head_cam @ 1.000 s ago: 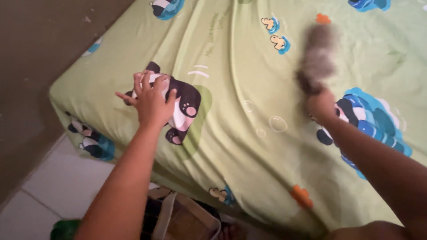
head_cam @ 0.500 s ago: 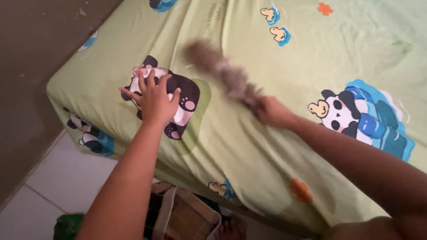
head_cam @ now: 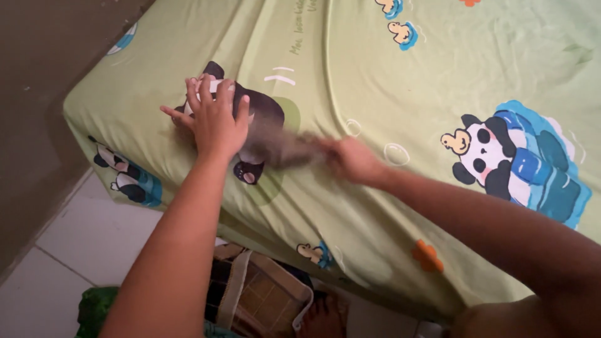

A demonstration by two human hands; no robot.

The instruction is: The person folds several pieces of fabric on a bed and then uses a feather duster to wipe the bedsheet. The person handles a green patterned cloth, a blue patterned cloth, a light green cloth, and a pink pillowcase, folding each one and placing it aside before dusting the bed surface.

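Note:
A mattress near the floor wears a light green bedsheet [head_cam: 388,81] printed with cartoon pandas and ducks. My left hand [head_cam: 213,122] lies flat with fingers spread on a panda print near the mattress corner. My right hand [head_cam: 350,161] grips the handle of a grey-brown feather duster [head_cam: 282,149]. The duster's blurred head lies low on the sheet, pointing left, right beside my left hand.
A brown wall [head_cam: 37,94] borders the mattress on the left. White floor tiles [head_cam: 75,250] show below the corner. A tan checked bag [head_cam: 263,300] and something green [head_cam: 94,310] sit on the floor by the mattress edge.
My right hand has swept the duster leftward and down across the sheet, from the right-hand panda print to beside my left hand. My left hand has stayed pressed on the sheet.

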